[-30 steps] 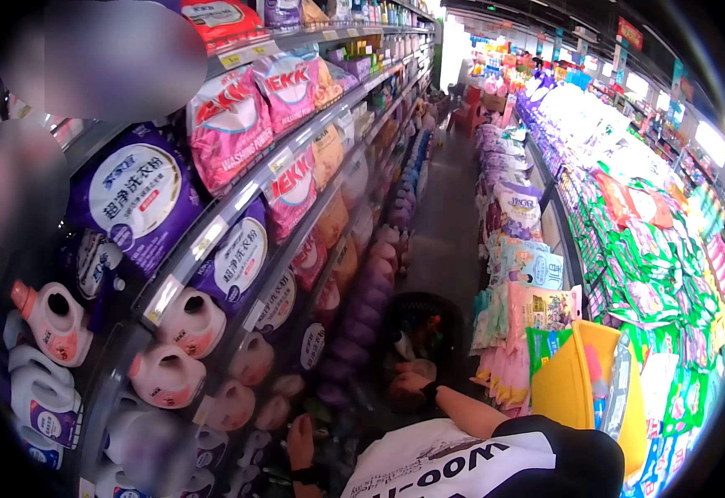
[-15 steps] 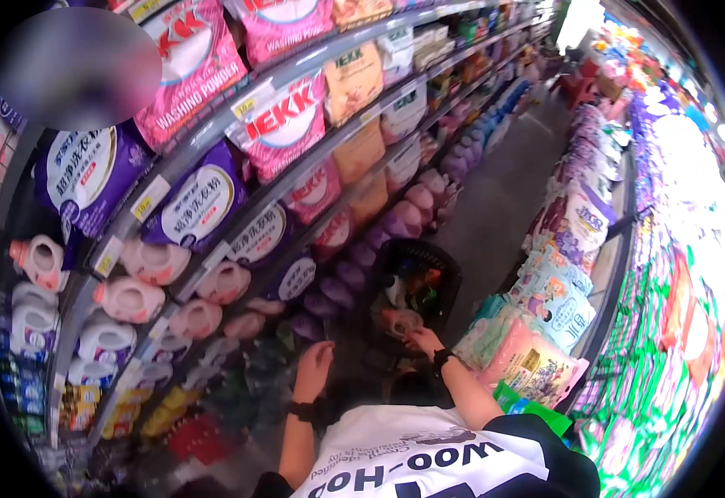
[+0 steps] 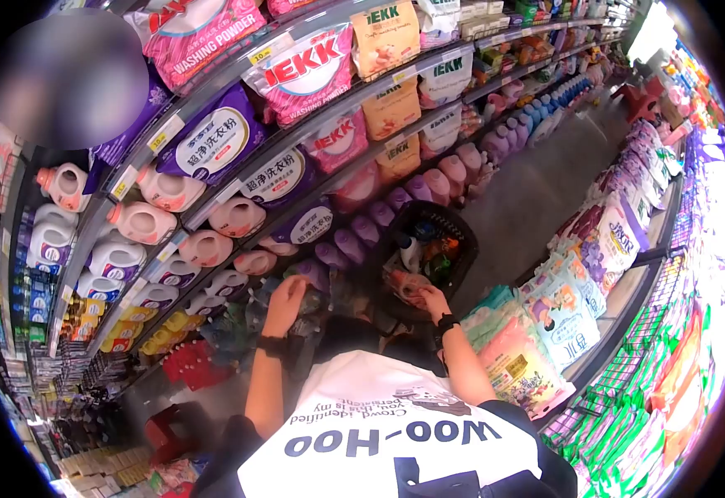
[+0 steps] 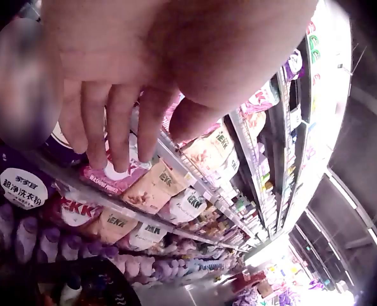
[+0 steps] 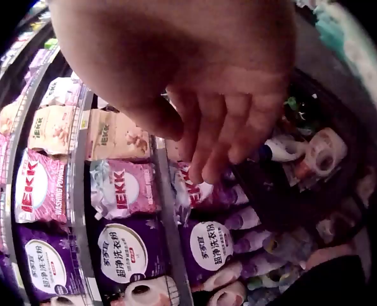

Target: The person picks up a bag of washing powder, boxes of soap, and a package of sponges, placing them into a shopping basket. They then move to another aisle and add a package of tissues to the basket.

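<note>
My left hand (image 3: 288, 297) is held out over the aisle floor beside the lowest shelf; the left wrist view shows this hand (image 4: 137, 70) with loose, slightly bent fingers and nothing in them. My right hand (image 3: 434, 302) hovers at the near side of a black basket (image 3: 470, 249), close to a pinkish bottle (image 3: 408, 285) in it. In the right wrist view the fingers of this hand (image 5: 195, 70) hang relaxed and hold nothing. A white bottle with a dark cap (image 5: 285, 148) and the pinkish bottle (image 5: 325, 152) lie in the basket. Whether the right fingers touch its rim is unclear.
Shelves of washing powder bags (image 3: 300, 73) and pink bottles (image 3: 142, 224) line the left. Stacked soft packs (image 3: 561, 311) stand on the right. The aisle floor (image 3: 537, 191) runs between them. A red stool (image 3: 643, 101) stands far back; red items lie at lower left.
The head view has turned toward the left shelves and downward. My left hand has risen and moved forward. My right hand has shifted slightly at the basket's near side.
</note>
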`<state>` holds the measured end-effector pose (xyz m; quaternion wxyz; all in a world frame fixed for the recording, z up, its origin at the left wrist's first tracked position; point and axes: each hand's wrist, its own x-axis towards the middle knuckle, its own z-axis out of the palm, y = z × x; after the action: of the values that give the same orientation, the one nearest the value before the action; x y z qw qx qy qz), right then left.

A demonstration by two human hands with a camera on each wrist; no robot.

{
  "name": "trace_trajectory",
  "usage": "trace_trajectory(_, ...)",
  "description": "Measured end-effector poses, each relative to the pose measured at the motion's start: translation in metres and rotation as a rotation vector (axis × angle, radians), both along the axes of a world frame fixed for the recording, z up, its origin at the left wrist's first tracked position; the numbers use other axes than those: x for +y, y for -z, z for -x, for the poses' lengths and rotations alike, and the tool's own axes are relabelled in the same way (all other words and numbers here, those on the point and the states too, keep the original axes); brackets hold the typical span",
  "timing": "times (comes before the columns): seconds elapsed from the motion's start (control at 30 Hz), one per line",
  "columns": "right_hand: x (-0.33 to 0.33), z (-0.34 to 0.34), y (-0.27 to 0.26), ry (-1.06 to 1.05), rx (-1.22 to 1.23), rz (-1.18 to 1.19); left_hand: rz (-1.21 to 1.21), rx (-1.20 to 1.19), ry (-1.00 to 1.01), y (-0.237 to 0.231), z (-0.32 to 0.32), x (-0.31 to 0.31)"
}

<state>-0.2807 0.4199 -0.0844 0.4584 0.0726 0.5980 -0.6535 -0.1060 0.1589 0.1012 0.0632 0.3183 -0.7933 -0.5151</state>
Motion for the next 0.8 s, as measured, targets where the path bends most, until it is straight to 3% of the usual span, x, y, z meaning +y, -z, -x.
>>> trace_trajectory(0.2,-0.009,0.016,0.000,-0.019,-0.001,0.007,0.051,-0.003,-0.005,0.007,0.003,-0.024)
trace_trajectory(0.33,-0.028,0.017,0.011,-0.080,0.074,0.047,0.077,0.059,-0.123,0.003,-0.005,-0.037)
trace_trajectory(0.53,-0.084,0.022,-0.005,-0.357,0.177,0.128,0.216,0.052,-0.213,-0.005,-0.017,-0.084)
trace_trajectory(0.57,-0.100,0.025,-0.017,-0.393,0.318,0.204,0.220,0.020,-0.246,-0.010,-0.017,-0.096)
trace_trajectory(0.6,-0.120,0.031,-0.029,-0.427,0.462,0.284,0.183,0.223,-0.290,0.000,-0.016,-0.115)
trace_trajectory(0.63,-0.144,0.036,-0.034,-0.416,0.543,0.320,0.187,0.228,-0.300,-0.001,-0.013,-0.134)
trace_trajectory(0.7,-0.192,0.048,-0.061,-0.431,0.690,0.353,0.454,0.269,-0.365,-0.003,-0.004,-0.175)
trace_trajectory(0.8,-0.273,0.066,-0.113,-0.440,0.889,0.465,0.342,0.532,-0.551,-0.017,0.022,-0.230)
